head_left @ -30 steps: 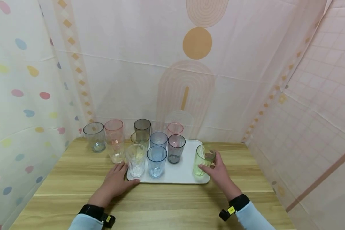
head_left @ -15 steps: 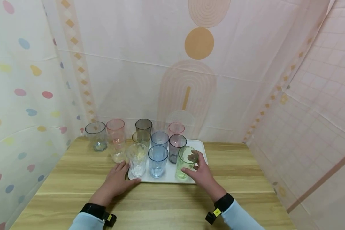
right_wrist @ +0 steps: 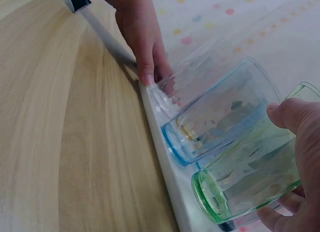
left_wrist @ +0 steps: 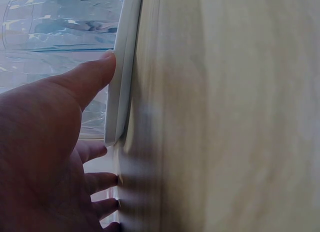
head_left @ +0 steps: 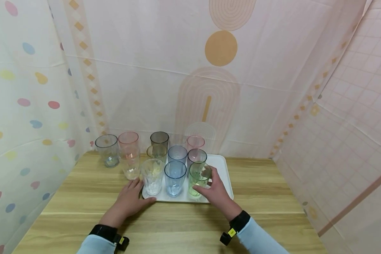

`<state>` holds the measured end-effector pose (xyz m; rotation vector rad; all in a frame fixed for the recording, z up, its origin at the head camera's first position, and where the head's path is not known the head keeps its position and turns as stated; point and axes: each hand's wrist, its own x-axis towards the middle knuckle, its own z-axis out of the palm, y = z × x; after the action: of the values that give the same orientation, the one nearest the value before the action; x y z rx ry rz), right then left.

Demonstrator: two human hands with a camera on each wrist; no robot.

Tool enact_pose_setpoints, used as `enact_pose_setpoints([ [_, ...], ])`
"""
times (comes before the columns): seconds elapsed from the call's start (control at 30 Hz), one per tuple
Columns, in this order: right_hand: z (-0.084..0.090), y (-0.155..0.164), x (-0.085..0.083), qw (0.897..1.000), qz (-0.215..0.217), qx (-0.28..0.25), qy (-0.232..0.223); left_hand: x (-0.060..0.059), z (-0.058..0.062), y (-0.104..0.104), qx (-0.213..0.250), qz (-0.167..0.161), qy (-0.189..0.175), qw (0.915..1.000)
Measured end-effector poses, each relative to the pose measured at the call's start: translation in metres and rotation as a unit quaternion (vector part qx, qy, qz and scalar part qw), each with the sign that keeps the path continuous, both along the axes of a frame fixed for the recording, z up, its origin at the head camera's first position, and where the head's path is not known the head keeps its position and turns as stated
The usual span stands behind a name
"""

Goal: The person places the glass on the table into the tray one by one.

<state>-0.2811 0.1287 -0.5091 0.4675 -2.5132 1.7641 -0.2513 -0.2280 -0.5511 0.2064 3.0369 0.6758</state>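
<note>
My right hand (head_left: pixel 221 195) grips a green glass (right_wrist: pixel 245 177) by its side, thumb in front and fingers behind. The glass stands upright at the front of a white tray (head_left: pixel 223 169), beside a blue glass (head_left: pixel 175 180). My left hand (head_left: pixel 129 200) rests at the tray's front left corner. Its thumb touches the rim (left_wrist: pixel 121 82), and the other fingers (left_wrist: pixel 100 182) reach down to the table at the side. A clear glass (head_left: pixel 152 178) is the nearest one to it on the tray. Behind the green glass, a dark grey glass (head_left: pixel 197 154) is partly hidden.
Farther back on the tray are several more glasses, among them a brown one (head_left: pixel 159 138), a bluish one (head_left: pixel 177 152) and a pink-rimmed one (head_left: pixel 195 141). Left of the tray, a grey glass (head_left: pixel 107 151) and a pink glass (head_left: pixel 128 144) stand on the wooden table (head_left: pixel 184 225). Patterned curtains surround it.
My right hand has moved the green glass leftward along the tray's front, from near its right end to beside the blue glass. The left hand has stayed at the corner.
</note>
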Motion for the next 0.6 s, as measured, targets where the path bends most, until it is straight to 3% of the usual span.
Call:
enact_pose_setpoints([
  [0.6, -0.013, -0.004, -0.001, 1.000, 0.000, -0.005, -0.010, 0.000, -0.001, 0.001, 0.002, 0.002, -0.001, 1.0000],
])
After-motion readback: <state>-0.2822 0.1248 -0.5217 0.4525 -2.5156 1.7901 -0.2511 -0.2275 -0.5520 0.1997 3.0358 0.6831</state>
